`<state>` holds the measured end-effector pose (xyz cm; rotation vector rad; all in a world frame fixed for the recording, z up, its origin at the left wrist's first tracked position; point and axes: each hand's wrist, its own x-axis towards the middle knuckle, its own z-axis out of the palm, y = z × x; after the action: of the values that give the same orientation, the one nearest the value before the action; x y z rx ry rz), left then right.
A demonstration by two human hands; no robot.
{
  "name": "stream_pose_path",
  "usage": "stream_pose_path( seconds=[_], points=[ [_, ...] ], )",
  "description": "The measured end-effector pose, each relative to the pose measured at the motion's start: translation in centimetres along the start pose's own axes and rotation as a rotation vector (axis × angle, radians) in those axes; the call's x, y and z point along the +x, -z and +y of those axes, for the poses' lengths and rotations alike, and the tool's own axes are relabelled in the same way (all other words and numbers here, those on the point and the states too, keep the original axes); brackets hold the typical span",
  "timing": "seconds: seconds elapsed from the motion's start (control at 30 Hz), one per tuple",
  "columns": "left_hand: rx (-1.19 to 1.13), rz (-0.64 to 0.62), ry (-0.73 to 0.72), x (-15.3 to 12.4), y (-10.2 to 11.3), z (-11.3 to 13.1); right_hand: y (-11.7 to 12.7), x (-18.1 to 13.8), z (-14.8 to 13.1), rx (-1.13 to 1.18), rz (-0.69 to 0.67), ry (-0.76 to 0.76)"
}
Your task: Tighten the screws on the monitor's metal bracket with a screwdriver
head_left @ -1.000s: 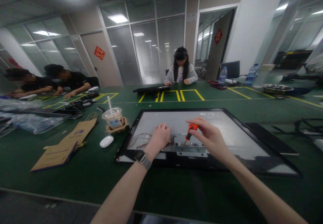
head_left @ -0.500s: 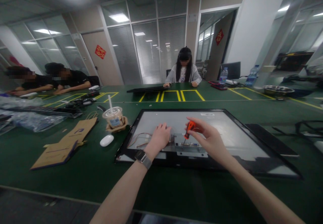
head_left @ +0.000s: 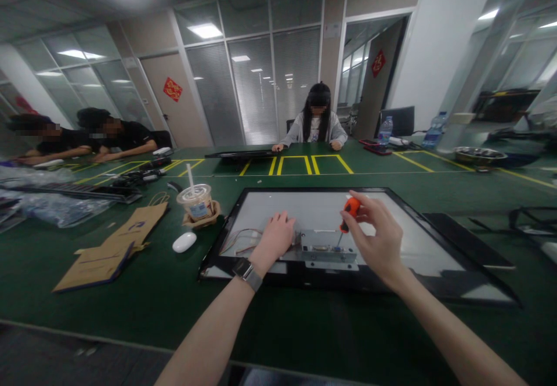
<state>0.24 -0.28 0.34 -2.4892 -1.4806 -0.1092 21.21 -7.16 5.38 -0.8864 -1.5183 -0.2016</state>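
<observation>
One grip, the right hand, grasps an orange-black screwdriver, tip-down at the metal bracket on the panel; the left hand rests alongside, its hold unclear. Wires lie beside it. Farther left on the surface: mouse, labelled cup, printed paper bag, lettering illegible. Right red door sign: 福.

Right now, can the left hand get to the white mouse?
Probably yes. The left hand is on the panel, and the mouse lies in the open off the panel's left side. Only low wires and the panel's edge seem between them; the cup stands farther back.
</observation>
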Motion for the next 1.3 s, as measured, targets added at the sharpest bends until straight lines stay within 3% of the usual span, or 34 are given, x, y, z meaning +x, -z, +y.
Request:
stream_pose_path(
  seconds=[0.13,0.73,0.83,0.97,1.17,1.3],
  points=[
    [0.001,0.0,-0.009,-0.1,0.3,0.0,-0.1,0.2,0.0,-0.114,0.006,0.118],
    [-0.017,0.0,-0.005,0.0,0.1,0.0,-0.7,-0.8,1.3,-0.108,-0.059,0.02],
    [-0.015,0.01,-0.006,-0.1,0.0,-0.1,-0.8,-1.1,1.2,0.035,-0.108,-0.104],
    [-0.011,0.007,-0.009,-0.1,0.1,-0.1,-0.6,-1.0,0.6,0.434,-0.211,-0.361],
    [-0.033,0.005,-0.007,-0.1,0.1,-0.1,-0.2,0.4,1.0,0.517,-0.189,-0.494],
    [-0.03,0.002,-0.003,-0.1,0.0,-0.1,-0.2,0.9,1.5,0.73,-0.193,-0.554]
  ],
)
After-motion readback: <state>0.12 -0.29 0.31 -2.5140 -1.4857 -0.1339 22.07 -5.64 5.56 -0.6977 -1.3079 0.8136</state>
